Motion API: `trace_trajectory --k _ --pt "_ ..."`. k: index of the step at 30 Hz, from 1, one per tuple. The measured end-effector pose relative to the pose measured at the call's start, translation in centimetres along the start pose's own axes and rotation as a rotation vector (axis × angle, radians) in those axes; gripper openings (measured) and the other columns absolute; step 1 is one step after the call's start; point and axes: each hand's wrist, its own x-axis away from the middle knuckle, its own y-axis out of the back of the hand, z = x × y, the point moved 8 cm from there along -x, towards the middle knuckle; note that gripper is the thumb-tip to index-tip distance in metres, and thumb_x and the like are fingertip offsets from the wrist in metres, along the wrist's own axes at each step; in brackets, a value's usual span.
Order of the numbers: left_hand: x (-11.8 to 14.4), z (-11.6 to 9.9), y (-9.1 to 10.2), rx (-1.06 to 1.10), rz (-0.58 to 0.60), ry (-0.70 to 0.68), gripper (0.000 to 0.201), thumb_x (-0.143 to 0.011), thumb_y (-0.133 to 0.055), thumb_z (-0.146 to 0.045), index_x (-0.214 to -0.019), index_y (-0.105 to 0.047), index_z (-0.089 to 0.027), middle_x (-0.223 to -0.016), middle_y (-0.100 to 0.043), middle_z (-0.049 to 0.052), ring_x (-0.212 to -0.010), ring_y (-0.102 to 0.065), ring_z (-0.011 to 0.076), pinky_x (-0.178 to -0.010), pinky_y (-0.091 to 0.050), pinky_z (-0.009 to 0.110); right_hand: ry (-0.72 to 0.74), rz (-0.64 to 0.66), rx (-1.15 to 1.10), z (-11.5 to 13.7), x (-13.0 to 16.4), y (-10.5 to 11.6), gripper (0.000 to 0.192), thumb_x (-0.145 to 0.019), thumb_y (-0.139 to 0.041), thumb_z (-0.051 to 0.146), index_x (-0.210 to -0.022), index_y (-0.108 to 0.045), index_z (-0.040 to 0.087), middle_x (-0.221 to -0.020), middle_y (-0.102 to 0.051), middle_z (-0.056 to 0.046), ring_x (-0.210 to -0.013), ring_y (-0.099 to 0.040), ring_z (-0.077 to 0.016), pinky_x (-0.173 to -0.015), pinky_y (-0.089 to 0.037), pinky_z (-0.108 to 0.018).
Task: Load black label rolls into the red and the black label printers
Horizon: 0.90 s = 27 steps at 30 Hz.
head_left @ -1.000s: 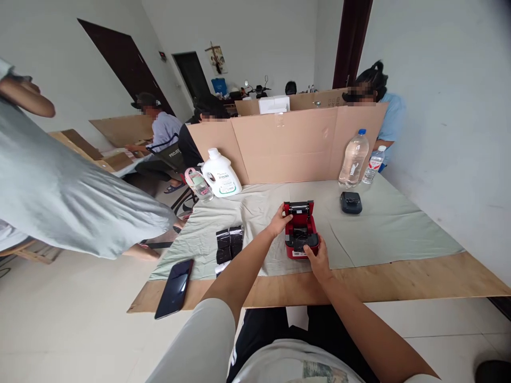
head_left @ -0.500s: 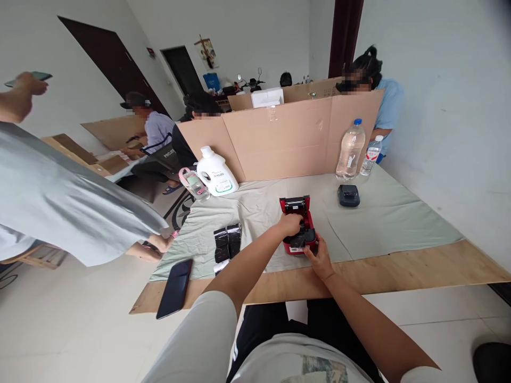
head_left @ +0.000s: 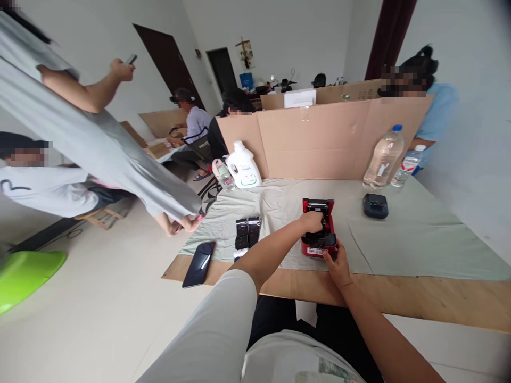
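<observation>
A red and black label printer (head_left: 318, 251) lies on the cloth before me with its lid (head_left: 318, 205) tipped up at the far side. My left hand (head_left: 311, 221) reaches into the printer's body, fingers curled downward; what they pinch, if anything, is hidden. At the near right corner, my right hand (head_left: 339, 264) grips the printer's casing, thumb on the front face and fingers along the side. Left of my forearm lie black plastic-wrapped rolls (head_left: 248, 232) and a white roll (head_left: 240, 254), partly covered by the arm.
A phone (head_left: 198, 264) rests at the table's front left. A dark boxy device (head_left: 375, 206) sits right. Along a cardboard screen (head_left: 311, 143) stand a detergent jug (head_left: 244, 167), a pink-lidded bottle (head_left: 223, 174), a large bottle (head_left: 384, 159) and a small one (head_left: 408, 166). Several people are around.
The view has turned left, so everything appears further right. Both hands stay at the printer, the left still inside it. The standing person at left shows more fully.
</observation>
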Motion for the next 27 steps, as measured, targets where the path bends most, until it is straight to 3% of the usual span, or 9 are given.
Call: trace_trajectory --k 3,6,10,13,15,17,20,27 --pt "2.6 -0.3 2.0 0.110 0.079 -0.157 0.033 -0.059 -0.074 -0.021 -0.091 -0.068 -0.019 -0.095 -0.069 0.008 -0.099 -0.061 0.0309 -0.093 -0.044 0.041 -0.014 0.015 -0.019 -0.1 0.0 0.0 0.068 -0.077 -0.058 0.058 -0.129 -0.044 0.017 -0.122 -0.054 -0.014 -0.110 -0.053 -0.0277 -0.094 -0.045 -0.049" --pt "5.6 2.6 5.8 0.356 0.236 -0.142 0.035 -0.062 -0.073 -0.026 -0.096 -0.069 -0.017 -0.094 -0.069 0.006 -0.089 -0.064 0.0245 -0.083 -0.049 0.034 -0.025 0.021 -0.015 -0.2 0.0 0.0 0.068 -0.076 -0.059 0.059 -0.129 -0.044 0.019 -0.122 -0.054 -0.014 -0.110 -0.053 -0.0285 -0.092 -0.046 -0.049" --pt "9.5 11.4 14.9 0.308 0.212 0.135 0.030 -0.051 -0.078 -0.020 -0.081 -0.072 -0.017 -0.077 -0.069 0.003 -0.075 -0.063 0.0217 -0.075 -0.049 0.033 -0.062 0.023 -0.001 -0.7 0.0 0.0 0.069 -0.074 -0.060 0.059 -0.129 -0.045 0.019 -0.122 -0.054 -0.015 -0.106 -0.056 -0.0301 -0.090 -0.047 -0.050" --pt "12.5 18.5 21.7 0.026 0.118 0.392 0.032 -0.049 -0.078 -0.017 -0.080 -0.072 -0.016 -0.078 -0.070 0.006 -0.077 -0.063 0.0238 -0.074 -0.050 0.034 -0.064 0.003 0.017 -0.8 0.0 0.1 0.069 -0.073 -0.061 0.060 -0.127 -0.046 0.019 -0.119 -0.056 -0.015 -0.104 -0.056 -0.0305 -0.089 -0.047 -0.050" --pt "14.1 22.1 24.4 -0.173 0.088 0.532 0.041 -0.051 -0.077 -0.017 -0.091 -0.072 -0.017 -0.089 -0.072 0.008 -0.081 -0.064 0.0245 -0.073 -0.050 0.033 -0.062 -0.001 0.029 -0.7 0.0 0.2 0.069 -0.072 -0.061 0.060 -0.126 -0.047 0.019 -0.117 -0.056 -0.014 -0.105 -0.056 -0.0305 -0.090 -0.047 -0.050" --pt "14.8 24.6 25.3 -0.375 0.113 0.620 0.050 -0.057 -0.075 -0.021 -0.107 -0.068 -0.019 -0.102 -0.071 0.009 -0.085 -0.065 0.0234 -0.074 -0.051 0.030 -0.069 0.009 0.033 -0.8 0.0 0.2 0.070 -0.072 -0.061 0.060 -0.127 -0.046 0.018 -0.117 -0.056 -0.014 -0.105 -0.055 -0.0301 -0.091 -0.046 -0.050" --pt "14.6 26.6 24.4 -0.563 0.153 0.655 0.057 -0.067 -0.070 -0.023 -0.123 -0.059 -0.020 -0.116 -0.066 0.009 -0.094 -0.064 0.0221 -0.078 -0.050 0.026 -0.094 0.023 0.035 -0.9 0.0 0.1 0.072 -0.072 -0.062 0.059 -0.128 -0.045 0.018 -0.118 -0.055 -0.013 -0.106 -0.055 -0.0292 -0.092 -0.046 -0.049" --pt "13.1 27.7 22.1 -0.700 0.099 0.674 0.052 -0.071 -0.065 -0.019 -0.123 -0.059 -0.020 -0.119 -0.064 0.012 -0.105 -0.061 0.0260 -0.080 -0.049 0.027 -0.093 0.015 0.040 -0.5 0.1 0.2 0.067 -0.073 -0.061 0.058 -0.125 -0.046 0.018 -0.115 -0.056 -0.012 -0.101 -0.057 -0.0268 -0.092 -0.045 -0.048"
